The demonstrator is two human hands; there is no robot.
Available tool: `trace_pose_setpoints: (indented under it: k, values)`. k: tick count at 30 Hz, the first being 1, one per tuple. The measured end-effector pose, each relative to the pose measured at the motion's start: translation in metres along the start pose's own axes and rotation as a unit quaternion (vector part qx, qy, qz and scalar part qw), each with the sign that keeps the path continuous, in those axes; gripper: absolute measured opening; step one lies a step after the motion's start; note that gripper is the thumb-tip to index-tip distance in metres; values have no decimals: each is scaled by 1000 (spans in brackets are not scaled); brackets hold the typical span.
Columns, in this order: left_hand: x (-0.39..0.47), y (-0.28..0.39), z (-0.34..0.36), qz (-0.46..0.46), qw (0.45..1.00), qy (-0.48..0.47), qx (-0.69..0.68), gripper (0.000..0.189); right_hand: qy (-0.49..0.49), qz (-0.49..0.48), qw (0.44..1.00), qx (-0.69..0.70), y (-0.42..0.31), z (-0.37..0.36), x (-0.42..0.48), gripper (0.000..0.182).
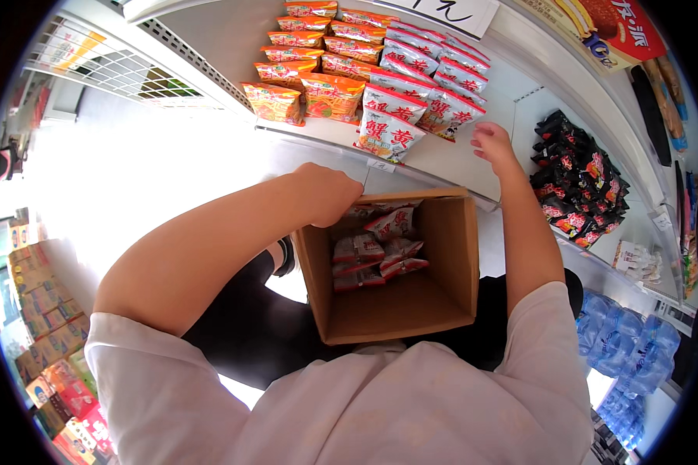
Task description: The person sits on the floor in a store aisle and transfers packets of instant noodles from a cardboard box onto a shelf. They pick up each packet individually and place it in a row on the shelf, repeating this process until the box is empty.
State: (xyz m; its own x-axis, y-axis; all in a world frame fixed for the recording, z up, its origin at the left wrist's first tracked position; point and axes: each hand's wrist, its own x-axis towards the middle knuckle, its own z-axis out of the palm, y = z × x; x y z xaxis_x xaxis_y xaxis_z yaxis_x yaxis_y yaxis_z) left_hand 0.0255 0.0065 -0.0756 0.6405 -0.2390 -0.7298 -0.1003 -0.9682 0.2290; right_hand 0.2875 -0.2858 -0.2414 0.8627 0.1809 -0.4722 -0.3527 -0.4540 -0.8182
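A cardboard box (404,325), open at the top, stands before me between my knees, with several white-and-red snack packets (358,250) inside. My left hand (331,195) grips the far left corner of its rim. Over the store shelf (465,168), my right hand (491,145) is raised with fingers slightly curled, holding nothing, close to the right front of the white-and-red packets (390,131) standing there in rows. Left of those, orange noodle snack packets (331,96) stand in rows.
Black snack packets (581,180) lie heaped on the shelf at the right. Packs of bottled water (628,343) stand below. A white wire rack (122,70) is at the upper left, and stacked cartons (46,302) are at the far left.
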Motion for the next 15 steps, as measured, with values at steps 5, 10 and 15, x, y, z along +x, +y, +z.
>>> trace_pose_setpoints:
  k: [5,10,15]
  values:
    - [0,0,5,-4,1000,2,5,32,-108,-61,990,71,-96,-35,-78,19]
    - [0,2,7,4,999,1,41,29,-474,-86,876,-26,-151,-10,-209,22]
    - [-6,4,2,16,997,-1,73,34,-575,-155,714,-368,-103,79,-242,29]
